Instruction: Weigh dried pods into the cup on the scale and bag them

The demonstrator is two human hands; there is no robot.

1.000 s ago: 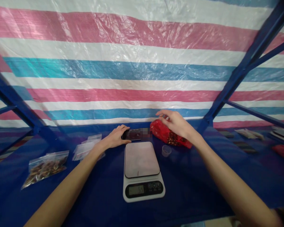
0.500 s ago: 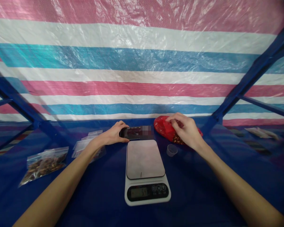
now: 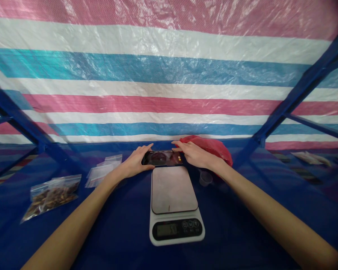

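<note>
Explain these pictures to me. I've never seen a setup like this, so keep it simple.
There's no machine here: a person works with two bare hands. Every picture comes from one camera worn on the head, looking forward and down. The left hand appears to hold one end of a phone; the right hand is at its other end, its grip unclear. On the blue surface, a white kitchen scale sits nearer the camera. To the right are a small clear cup and a red bag; to the left, thin clear bags and a zip bag of brown pieces.
</note>
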